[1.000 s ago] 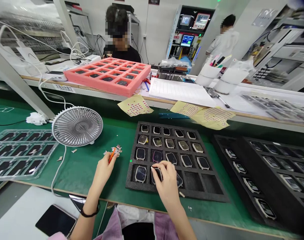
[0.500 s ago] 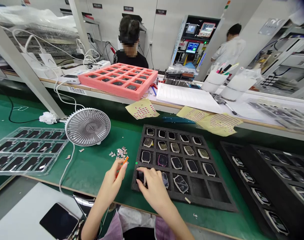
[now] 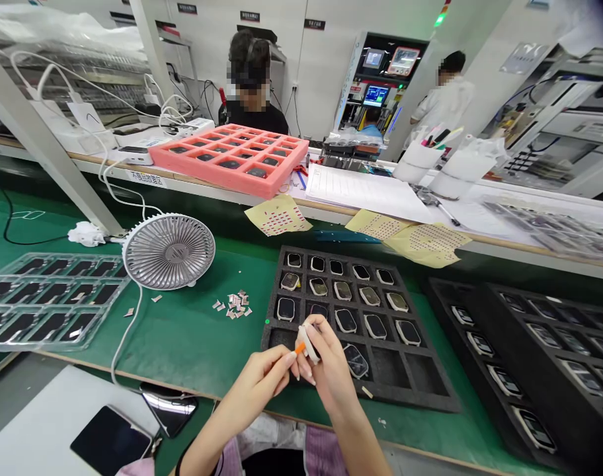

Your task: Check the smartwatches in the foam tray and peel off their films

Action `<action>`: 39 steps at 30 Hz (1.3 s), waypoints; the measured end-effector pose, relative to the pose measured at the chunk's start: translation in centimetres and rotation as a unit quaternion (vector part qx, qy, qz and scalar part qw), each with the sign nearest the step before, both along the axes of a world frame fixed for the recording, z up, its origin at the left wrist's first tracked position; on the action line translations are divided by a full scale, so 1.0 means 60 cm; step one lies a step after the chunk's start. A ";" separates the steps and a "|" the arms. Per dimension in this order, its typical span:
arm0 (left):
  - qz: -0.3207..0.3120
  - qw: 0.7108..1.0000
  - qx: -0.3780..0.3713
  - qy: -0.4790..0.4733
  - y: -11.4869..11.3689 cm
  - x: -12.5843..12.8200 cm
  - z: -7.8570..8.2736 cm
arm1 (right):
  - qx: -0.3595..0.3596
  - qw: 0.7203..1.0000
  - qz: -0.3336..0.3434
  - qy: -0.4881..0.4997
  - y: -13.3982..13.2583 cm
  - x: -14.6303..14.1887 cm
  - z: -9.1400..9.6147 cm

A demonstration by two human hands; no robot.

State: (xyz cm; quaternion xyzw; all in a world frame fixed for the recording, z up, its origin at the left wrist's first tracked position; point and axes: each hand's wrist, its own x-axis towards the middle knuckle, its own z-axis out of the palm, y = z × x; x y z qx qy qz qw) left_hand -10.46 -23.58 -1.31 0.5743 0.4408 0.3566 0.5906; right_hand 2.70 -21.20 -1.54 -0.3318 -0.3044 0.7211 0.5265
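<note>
My right hand [image 3: 326, 367] grips a smartwatch body [image 3: 309, 342], lifted just above the front left of the black foam tray [image 3: 420, 390]. My left hand [image 3: 262, 380] pinches a small orange tool [image 3: 299, 347] whose tip touches the watch body. The tray holds several more watch bodies [image 3: 345, 320] in its pockets; the front left pocket and the front right ones are vacant. A small heap of peeled tabs [image 3: 235, 304] lies on the green mat left of the tray.
A small white fan [image 3: 168, 251] and a clear blister tray [image 3: 38, 307] sit on the left. More black trays [image 3: 529, 350] lie on the right. A pink tray [image 3: 232, 158], papers and yellow sticker sheets [image 3: 278, 215] are on the raised shelf. A person sits opposite, another stands behind.
My right hand picked a watch body out of the front left pocket and raised it. My left hand moved from the tab heap rightward, bringing the orange tool to the watch.
</note>
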 end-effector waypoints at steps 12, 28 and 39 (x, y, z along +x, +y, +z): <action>-0.006 0.997 -0.015 -0.070 0.005 0.007 -0.005 | -0.105 0.987 0.030 0.116 0.010 -0.003 -0.010; 0.220 0.971 0.081 0.058 0.026 -0.041 -0.024 | 0.086 0.952 -0.173 -0.238 -0.006 0.003 -0.039; 0.295 0.889 0.063 0.343 0.040 -0.118 -0.072 | 0.329 0.775 -0.074 -0.534 -0.026 0.014 -0.047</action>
